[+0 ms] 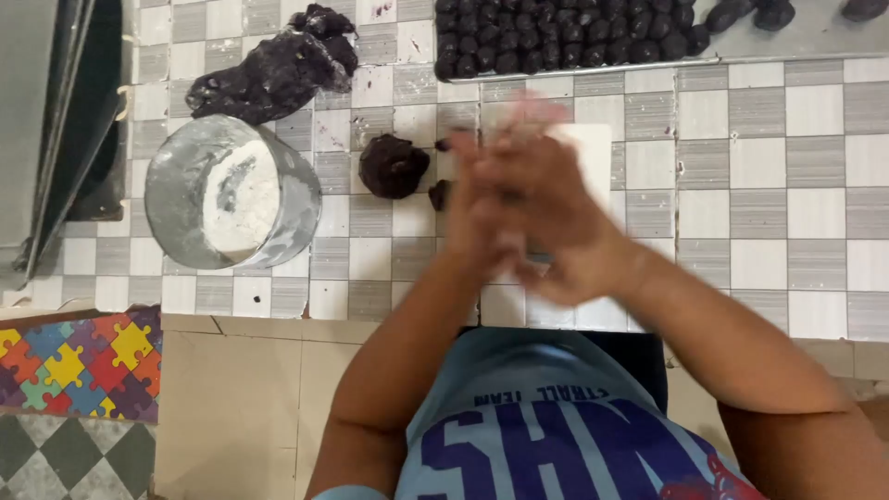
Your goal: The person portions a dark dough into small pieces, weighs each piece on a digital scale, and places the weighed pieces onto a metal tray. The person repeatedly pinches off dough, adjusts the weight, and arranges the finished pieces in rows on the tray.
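Between my palms I seem to be rolling a bit of dark dough, hidden from view; my left hand point(482, 208) and right hand point(556, 218) are pressed flat together and blurred, above the white board point(593, 148) near the tabletop's point(759, 213) front edge. I judge this the shaping step; next calls for an even, round ball. The dough lump point(394, 165) sits just left, the floured tin point(231, 193) beyond, finished balls on the tray point(806, 42) at the far edge.
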